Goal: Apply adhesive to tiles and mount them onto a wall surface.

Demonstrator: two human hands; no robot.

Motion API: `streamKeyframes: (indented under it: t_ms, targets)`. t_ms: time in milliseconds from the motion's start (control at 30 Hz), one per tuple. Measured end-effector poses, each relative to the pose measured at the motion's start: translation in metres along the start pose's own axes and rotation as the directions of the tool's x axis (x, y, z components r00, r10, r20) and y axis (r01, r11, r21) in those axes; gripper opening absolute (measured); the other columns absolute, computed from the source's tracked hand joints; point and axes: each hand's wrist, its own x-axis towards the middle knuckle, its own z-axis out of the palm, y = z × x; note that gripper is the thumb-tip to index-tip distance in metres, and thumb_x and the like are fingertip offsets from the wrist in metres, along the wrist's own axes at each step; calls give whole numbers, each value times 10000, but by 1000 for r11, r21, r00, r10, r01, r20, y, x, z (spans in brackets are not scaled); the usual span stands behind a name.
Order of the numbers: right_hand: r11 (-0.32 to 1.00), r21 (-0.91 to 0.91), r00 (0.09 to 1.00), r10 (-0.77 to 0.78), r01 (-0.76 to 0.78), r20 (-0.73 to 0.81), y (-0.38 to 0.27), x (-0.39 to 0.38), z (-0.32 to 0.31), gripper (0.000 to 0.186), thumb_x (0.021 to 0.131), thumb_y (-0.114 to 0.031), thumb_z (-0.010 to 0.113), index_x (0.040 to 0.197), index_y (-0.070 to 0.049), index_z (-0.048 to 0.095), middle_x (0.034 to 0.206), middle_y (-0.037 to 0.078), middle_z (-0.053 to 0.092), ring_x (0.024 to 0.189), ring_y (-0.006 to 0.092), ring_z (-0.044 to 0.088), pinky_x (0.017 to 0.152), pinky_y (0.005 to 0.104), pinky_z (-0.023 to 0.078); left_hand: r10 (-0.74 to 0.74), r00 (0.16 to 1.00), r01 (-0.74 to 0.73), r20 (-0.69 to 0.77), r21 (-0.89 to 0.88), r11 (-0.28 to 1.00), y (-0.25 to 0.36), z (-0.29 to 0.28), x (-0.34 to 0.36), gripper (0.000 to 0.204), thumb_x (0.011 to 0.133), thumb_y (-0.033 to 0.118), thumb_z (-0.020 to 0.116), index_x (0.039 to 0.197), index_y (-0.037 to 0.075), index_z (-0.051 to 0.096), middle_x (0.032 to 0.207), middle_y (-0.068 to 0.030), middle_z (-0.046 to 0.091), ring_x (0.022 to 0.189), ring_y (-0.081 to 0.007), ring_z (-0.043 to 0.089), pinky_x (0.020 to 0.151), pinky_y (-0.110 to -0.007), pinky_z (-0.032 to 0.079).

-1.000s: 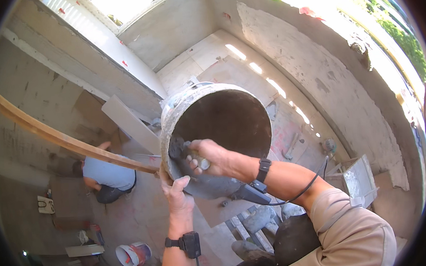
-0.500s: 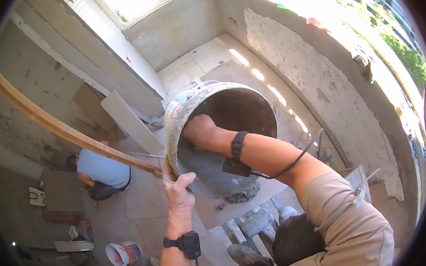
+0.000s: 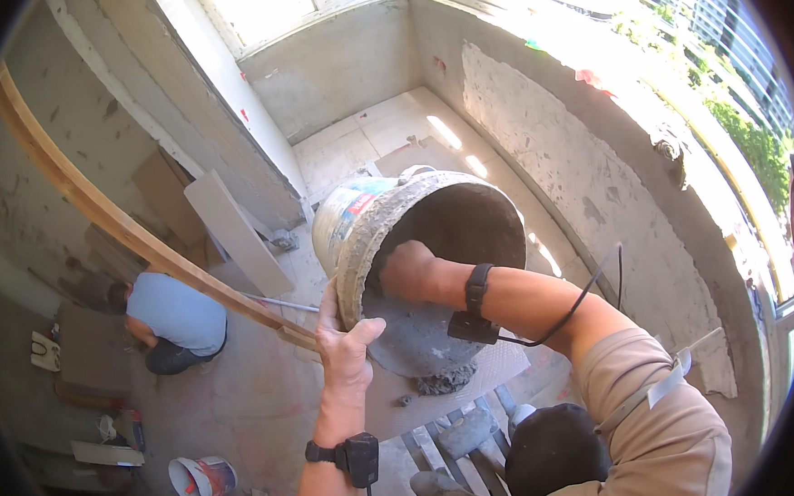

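Observation:
A mortar-crusted bucket (image 3: 352,255) is tilted on its side in front of me, its mouth toward me. My left hand (image 3: 344,347) grips the near left rim, thumb over the edge. My right hand (image 3: 407,270) reaches inside the bucket, looking closed like a fist; its fingertips and anything in them are hidden in shadow. Grey residue coats the bucket's inner wall. Just below the mouth, a lump of grey mortar (image 3: 446,379) lies on a board (image 3: 504,360). A long wooden strip (image 3: 132,232) runs from the upper left to beside my left hand; whether I touch it is unclear.
At left a person in a light blue shirt (image 3: 176,314) crouches on the floor. A white bucket (image 3: 202,480) stands nearer. A board (image 3: 237,235) leans against the wall. Metal slats (image 3: 465,462) lie below me. A low wall (image 3: 592,172) runs along the right.
The bucket and both hands have shifted slightly right in view as the view moved. My right hand stays inside the bucket and my left stays on the rim.

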Motion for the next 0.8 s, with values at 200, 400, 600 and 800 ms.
streamKeyframes:
  t_ms: [200, 400, 600, 800]
  targets:
    - [975, 146, 955, 199, -170, -221, -19, 19, 71, 157, 814, -172, 616, 885, -121, 747, 964, 102, 710, 917, 224, 682, 715, 355, 552, 0, 998, -2, 66, 29, 1000, -1, 16, 0, 829, 593, -56, 678, 1383, 0, 432, 1261, -67, 542, 1164, -188, 506, 985, -303, 418]
    - [1000, 3, 972, 15, -14, -236, 5, 2, 57, 147, 793, -173, 640, 880, -121, 746, 967, 83, 718, 906, 226, 694, 685, 352, 554, 7, 1000, -7, -14, 34, 999, -3, -3, 11, 798, 604, -66, 660, 1369, -5, 443, 1207, -58, 566, 1059, -173, 554, 905, -273, 461]
    - [943, 212, 905, 312, -258, -288, 34, 0, 0, 152, 808, -165, 614, 852, -97, 743, 891, 108, 718, 827, 240, 707, 673, 355, 551, -53, 999, 53, 7, 5, 999, 10, 15, 8, 759, 612, -64, 652, 1346, -6, 464, 1163, -48, 577, 1006, -158, 558, 866, -274, 473]
    - [992, 25, 973, 123, -121, -193, -20, 4, 87, 188, 842, -168, 604, 954, -114, 745, 1035, 72, 707, 1042, 226, 651, 763, 360, 548, -29, 998, 26, 63, 52, 998, 8, 9, 7, 782, 604, -50, 664, 1355, -26, 448, 1187, -68, 578, 1037, -179, 561, 890, -283, 471]
